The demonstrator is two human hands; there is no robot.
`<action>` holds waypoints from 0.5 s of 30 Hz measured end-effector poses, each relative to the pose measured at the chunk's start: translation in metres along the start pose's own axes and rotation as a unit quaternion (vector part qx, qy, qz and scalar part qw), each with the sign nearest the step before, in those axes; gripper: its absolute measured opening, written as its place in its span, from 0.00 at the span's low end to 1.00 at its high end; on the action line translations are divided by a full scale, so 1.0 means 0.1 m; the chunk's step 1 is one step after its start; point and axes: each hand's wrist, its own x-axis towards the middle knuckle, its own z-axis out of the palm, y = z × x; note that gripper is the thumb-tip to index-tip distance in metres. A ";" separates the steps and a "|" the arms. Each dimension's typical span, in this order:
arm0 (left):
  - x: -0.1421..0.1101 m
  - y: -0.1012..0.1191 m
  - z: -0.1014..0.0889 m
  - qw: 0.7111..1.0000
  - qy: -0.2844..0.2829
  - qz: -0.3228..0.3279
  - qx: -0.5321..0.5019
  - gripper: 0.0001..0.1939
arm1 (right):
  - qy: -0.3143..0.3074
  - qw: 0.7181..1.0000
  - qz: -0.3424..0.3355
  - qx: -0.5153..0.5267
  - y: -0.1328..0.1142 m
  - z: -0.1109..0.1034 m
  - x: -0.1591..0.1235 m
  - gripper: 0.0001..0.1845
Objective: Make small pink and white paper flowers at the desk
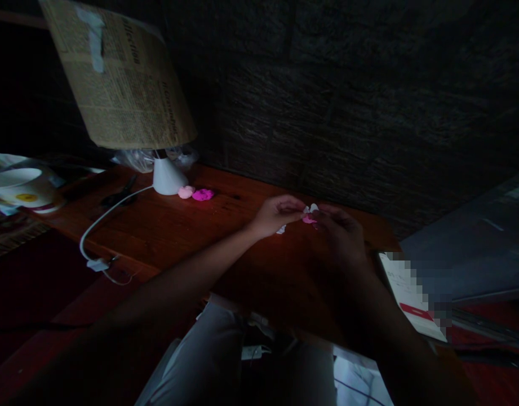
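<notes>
My left hand [275,215] and my right hand [342,232] meet over the wooden table [166,225]. Both pinch a small pink and white soft piece [309,214], held between their fingertips just above the tabletop. A small white bit [281,229] shows under my left hand. Farther back on the table lie a pale pink lump [185,192] and a bright magenta lump [203,194], well apart from both hands. The scene is dark and my right hand is in shadow.
A white lamp base [168,176] stands at the back, its shade covered with newspaper [119,79], and its white cable [99,225] runs over the table's left edge. A white bowl [20,186] sits far left. A phone [411,293] lies at right. A dark brick wall [347,101] is behind.
</notes>
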 end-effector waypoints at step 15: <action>-0.01 -0.05 0.00 0.998 0.002 0.032 0.045 0.18 | -0.013 0.990 -0.086 -0.109 0.05 0.02 -0.03 0.20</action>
